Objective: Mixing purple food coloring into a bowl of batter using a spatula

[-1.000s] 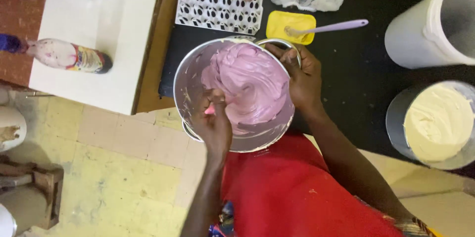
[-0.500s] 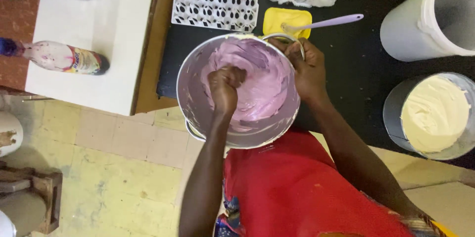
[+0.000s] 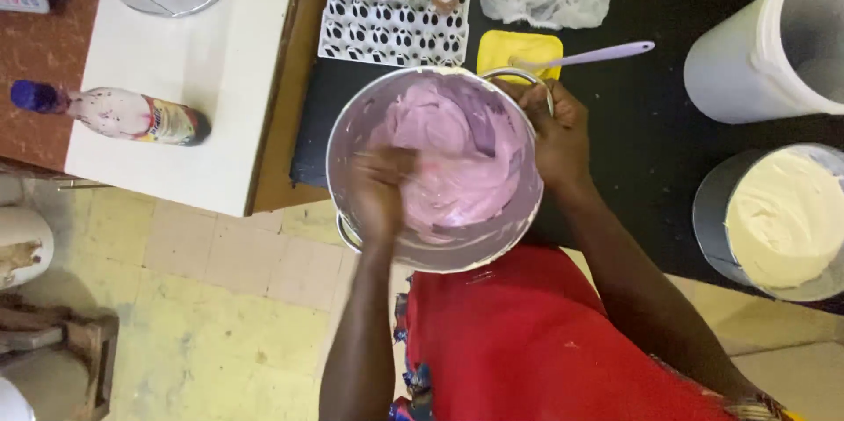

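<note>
Pink frosting [image 3: 457, 157] fills the round metal bowl [image 3: 352, 135] at the black counter's [image 3: 633, 148] near edge, right hand [image 3: 556, 135] clamped on its rim, left hand [image 3: 382, 188] blurred, its grip unreadable; careless stirring could tip it floorward.

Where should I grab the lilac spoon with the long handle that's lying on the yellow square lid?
Take the lilac spoon by the free end of its long handle, coming from the right side of the picture. That end sticks out past the yellow square lid over the bare black tabletop, while the bowl end lies on the lid, close to the person's right hand.
</note>
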